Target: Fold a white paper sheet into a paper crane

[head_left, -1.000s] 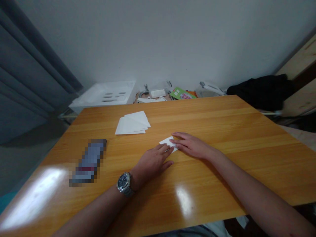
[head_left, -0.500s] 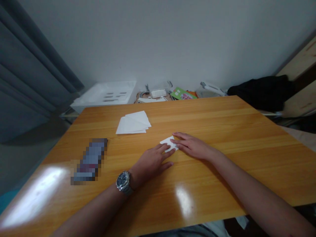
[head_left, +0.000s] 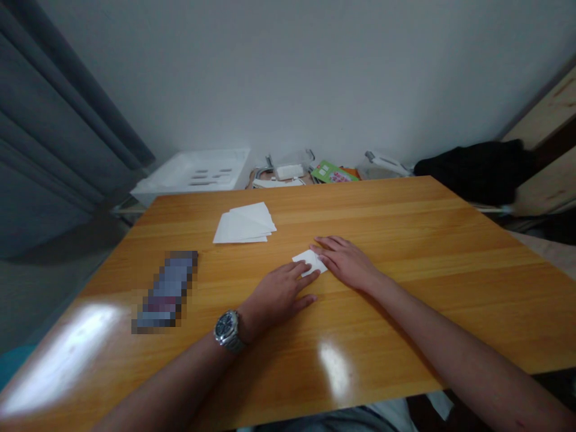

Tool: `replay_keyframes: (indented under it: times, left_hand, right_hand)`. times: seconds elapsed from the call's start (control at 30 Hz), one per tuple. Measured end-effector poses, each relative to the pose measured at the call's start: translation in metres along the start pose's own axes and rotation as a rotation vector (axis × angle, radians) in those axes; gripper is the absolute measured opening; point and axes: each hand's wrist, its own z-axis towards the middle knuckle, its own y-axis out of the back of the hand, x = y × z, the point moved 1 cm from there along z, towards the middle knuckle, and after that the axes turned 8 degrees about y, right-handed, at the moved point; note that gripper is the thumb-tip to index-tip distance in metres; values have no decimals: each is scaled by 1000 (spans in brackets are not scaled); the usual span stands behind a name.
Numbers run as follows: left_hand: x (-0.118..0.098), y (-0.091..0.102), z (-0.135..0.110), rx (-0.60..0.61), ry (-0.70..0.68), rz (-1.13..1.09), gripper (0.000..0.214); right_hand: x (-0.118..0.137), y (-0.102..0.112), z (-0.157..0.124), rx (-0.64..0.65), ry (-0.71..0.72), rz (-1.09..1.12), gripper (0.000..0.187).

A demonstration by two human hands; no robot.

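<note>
A small piece of white paper [head_left: 308, 257] lies flat on the wooden table [head_left: 396, 222], in front of me. My left hand [head_left: 279, 292], with a metal watch [head_left: 228, 329] on its wrist, rests over the paper's near left part, fingers spread and fingertips pressing on it. At the paper's right edge, my right hand [head_left: 348, 261] lies palm down with its fingers stretched out and touching that edge. The fingers cover parts of the paper, so any folds there are hidden. Farther back and to the left is a loose stack of white paper sheets [head_left: 245, 223].
A blurred-out phone-like object [head_left: 167, 291] lies on the table's left side. Behind the far edge stand a white foam tray [head_left: 198, 171], a green booklet [head_left: 333, 172] and assorted clutter. Black cloth [head_left: 477, 171] is heaped at the back right.
My right hand has shifted slightly up along the paper's right edge, uncovering a little more of it. My left hand stays in place on the paper.
</note>
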Motion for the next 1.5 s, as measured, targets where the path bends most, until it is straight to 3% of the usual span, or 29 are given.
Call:
replay_keyframes:
  times: [0.23, 0.4, 0.77, 1.2, 1.5]
  left_hand:
    - [1, 3, 1, -44, -1, 9, 50]
    - [5, 3, 0, -54, 18, 20, 50]
    - [1, 3, -7, -52, 47, 4, 54]
    - [3, 4, -7, -34, 34, 1, 54]
    - [2, 4, -5, -57, 41, 14, 50]
  right_hand:
    - [-4, -2, 0, -19, -8, 24, 46]
    - [-9, 1, -3, -23, 108, 114, 44]
    - [-9, 10, -7, 156, 222, 209, 44]
    - [-14, 0, 0, 72, -11, 88, 46]
    - [-15, -4, 2, 58, 2, 78, 49]
